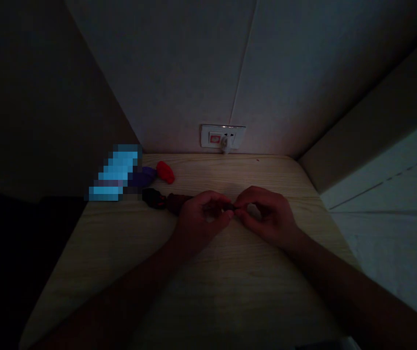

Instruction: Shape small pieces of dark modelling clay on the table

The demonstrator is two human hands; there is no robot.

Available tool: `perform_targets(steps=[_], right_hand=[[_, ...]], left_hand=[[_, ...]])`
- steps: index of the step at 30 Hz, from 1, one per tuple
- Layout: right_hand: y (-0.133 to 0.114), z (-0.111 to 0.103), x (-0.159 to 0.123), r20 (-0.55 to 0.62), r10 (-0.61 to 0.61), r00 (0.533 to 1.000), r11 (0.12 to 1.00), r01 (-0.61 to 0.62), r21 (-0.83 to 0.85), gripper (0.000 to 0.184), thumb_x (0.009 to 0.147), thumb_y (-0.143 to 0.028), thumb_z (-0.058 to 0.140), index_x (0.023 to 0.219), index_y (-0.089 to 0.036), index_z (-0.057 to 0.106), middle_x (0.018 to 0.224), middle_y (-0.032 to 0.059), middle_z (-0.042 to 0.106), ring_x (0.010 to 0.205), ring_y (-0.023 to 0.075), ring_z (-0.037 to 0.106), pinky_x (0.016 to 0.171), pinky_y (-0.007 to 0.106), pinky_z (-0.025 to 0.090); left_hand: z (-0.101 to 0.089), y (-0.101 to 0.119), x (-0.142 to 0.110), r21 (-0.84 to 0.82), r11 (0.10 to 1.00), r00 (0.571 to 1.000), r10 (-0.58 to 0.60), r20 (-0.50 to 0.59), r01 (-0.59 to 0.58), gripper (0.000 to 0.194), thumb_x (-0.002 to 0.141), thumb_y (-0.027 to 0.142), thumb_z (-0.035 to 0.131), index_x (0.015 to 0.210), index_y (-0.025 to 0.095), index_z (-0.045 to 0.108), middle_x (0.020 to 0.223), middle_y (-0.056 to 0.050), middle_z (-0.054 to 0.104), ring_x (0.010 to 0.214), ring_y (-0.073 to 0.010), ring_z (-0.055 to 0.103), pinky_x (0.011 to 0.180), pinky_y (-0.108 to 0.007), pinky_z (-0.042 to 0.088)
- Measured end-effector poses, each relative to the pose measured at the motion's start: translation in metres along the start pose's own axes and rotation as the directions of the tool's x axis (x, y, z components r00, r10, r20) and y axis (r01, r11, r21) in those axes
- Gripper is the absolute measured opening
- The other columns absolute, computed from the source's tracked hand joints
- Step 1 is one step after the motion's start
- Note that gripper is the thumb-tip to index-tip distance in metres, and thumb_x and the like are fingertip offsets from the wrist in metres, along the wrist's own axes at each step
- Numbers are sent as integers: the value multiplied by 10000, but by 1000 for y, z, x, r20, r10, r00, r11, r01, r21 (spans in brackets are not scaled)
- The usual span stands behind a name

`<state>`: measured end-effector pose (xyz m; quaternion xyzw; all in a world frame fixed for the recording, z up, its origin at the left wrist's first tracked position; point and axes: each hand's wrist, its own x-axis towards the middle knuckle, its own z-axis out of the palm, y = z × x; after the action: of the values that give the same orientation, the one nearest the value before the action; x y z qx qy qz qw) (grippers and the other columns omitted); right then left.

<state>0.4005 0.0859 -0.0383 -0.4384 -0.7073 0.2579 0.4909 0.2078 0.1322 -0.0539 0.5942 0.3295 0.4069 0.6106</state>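
Observation:
My left hand (200, 218) is over the middle of the wooden tabletop, its thumb and fingertips pinched on a small dark piece (229, 207). From the other side my right hand (272, 216) pinches the same piece, and the fingertips of both hands nearly meet. In this dim light the piece's kind cannot be made out. Just left of my left hand lies a dark reddish-brown lump (176, 203), partly hidden by that hand. Touching or close to it is a black lump (152, 198). Farther back are a red lump (165, 172) and a purple one (144, 176); they look like soft clay.
A bright, pixelated blue screen-like shape (115, 172) stands at the table's left back corner. The light wooden table (208, 291) meets a wall with a socket plate (215, 137) and a plug in it. A pale panel (383, 180) flanks the right side.

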Motion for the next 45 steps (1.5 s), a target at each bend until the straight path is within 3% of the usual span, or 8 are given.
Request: perform_targets(steps=[14,21,29,37,45], right_hand=[[-1,0,0,-9,20,1000,998,-20,57,107,860,-207,798,964,-224,780,854,58,757,762,187,710,677,321,577],[2,1,-2,-18,97,995,989,-94,117,149,855,-226,812,1002,-236,789,880,55,769,785,189,715,696,322,587],[0,0,0,-20,53,998,993,-51,103,65,867,-226,796,931,-235,804,848,54,775,748,184,716,679,322,585],[-5,3,2,-55,291,955,941,-275,198,111,845,-309,826,905,-218,803,822,45,795,733,172,732,669,283,595],[-1,3,4,-63,182,981,965,-166,205,69,858,-250,810,922,-224,807,836,48,767,761,170,706,702,304,574]], left_hand=[[-1,1,2,7,1000,1000,2,-4,-2,163,768,247,805,918,199,763,825,-29,754,771,-168,694,716,-284,552],[-1,-1,2,-17,1000,1000,-8,-9,8,176,764,250,810,927,198,765,841,-36,760,789,-179,707,747,-301,563],[-1,0,1,2,1000,1000,-4,-16,4,158,762,264,810,900,201,766,813,-33,758,764,-181,704,724,-299,566],[-1,1,1,17,1000,1000,10,-26,-9,208,762,263,831,952,204,773,868,-43,766,774,-179,704,710,-290,559],[-1,2,0,35,999,999,28,-30,-27,213,764,256,836,962,203,779,846,-36,757,744,-167,694,689,-282,555]])
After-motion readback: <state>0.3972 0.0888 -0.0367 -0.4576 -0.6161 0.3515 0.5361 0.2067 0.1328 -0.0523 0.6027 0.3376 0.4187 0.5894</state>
